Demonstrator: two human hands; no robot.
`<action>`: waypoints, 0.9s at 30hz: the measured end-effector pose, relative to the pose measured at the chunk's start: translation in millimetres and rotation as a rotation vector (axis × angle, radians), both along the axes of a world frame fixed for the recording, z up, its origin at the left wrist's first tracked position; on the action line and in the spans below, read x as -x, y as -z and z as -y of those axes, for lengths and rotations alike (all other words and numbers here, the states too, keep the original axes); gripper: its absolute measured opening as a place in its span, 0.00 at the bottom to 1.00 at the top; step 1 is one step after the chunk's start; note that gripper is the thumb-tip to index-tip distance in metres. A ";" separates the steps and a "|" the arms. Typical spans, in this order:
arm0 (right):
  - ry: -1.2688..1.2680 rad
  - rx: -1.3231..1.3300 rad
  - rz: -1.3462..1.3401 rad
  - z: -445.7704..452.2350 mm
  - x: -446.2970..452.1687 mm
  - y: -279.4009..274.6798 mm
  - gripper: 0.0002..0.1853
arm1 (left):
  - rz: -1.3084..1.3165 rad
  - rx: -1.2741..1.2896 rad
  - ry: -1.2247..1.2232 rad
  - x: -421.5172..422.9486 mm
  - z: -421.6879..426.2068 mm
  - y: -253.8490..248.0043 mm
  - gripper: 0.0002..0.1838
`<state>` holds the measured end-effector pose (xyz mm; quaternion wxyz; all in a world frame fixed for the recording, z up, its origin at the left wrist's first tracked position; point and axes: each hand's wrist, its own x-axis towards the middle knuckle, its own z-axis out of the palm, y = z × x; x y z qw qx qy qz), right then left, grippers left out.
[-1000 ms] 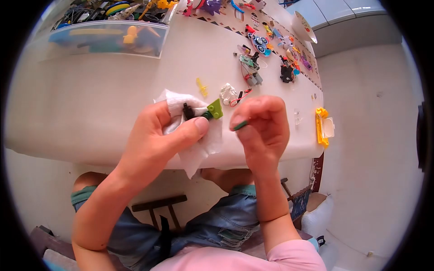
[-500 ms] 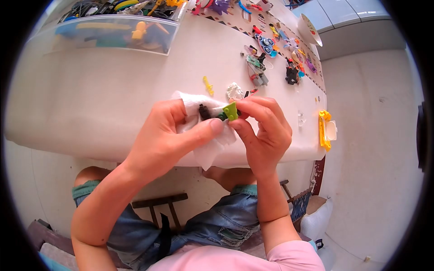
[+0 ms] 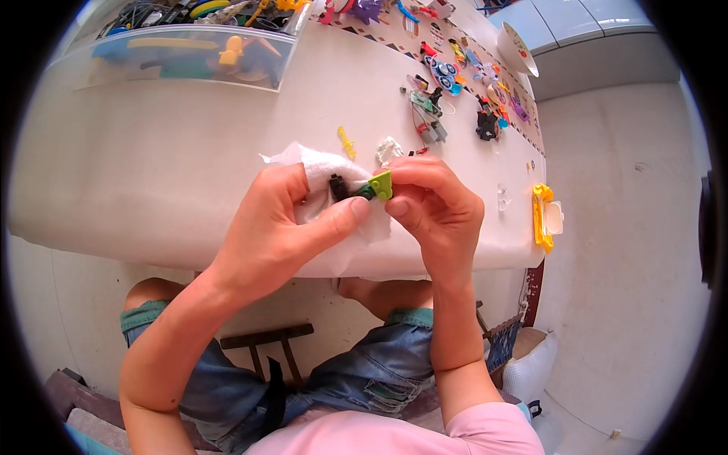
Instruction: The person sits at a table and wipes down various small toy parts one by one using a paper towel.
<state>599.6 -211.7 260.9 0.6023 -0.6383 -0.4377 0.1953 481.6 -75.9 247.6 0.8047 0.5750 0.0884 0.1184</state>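
My left hand [image 3: 277, 220] is closed around a white wipe [image 3: 326, 161], with its thumb along the front. Against the wipe lies a small toy of building-brick parts: a black piece [image 3: 338, 186], a dark green piece [image 3: 365, 191] and a lime green piece [image 3: 381, 185]. My right hand [image 3: 436, 201] pinches the lime green end between thumb and fingers. Just beyond the hands, on the white table [image 3: 189, 167], are a yellow toy piece [image 3: 346, 142] and a white ring-like piece [image 3: 389, 150].
A clear plastic bin [image 3: 182, 64] full of toys stands at the back left. Several toys and electronic parts, among them a grey motor piece [image 3: 432, 132] and a black toy [image 3: 487, 121], lie toward the back right. A yellow wipes pack [image 3: 543, 218] sits at the right edge, a white bowl [image 3: 517, 50] farther back.
The lime green piece has turned and shifted slightly left with my right hand. A corner of the wipe now sticks out farther to the left. Both hands keep their hold.
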 end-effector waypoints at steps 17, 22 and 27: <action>-0.278 -0.276 -0.915 4.4 -12.9 12.0 0.15 | -0.122 0.115 -0.046 -0.9 -4.4 -0.7 0.11; -0.264 -0.264 -0.881 4.2 -11.2 11.2 0.15 | -0.148 0.052 -0.031 -0.8 -5.1 -5.4 0.11; -0.257 -0.249 -0.820 5.2 -11.5 12.8 0.15 | -0.171 0.025 -0.011 -0.9 -6.0 -5.2 0.10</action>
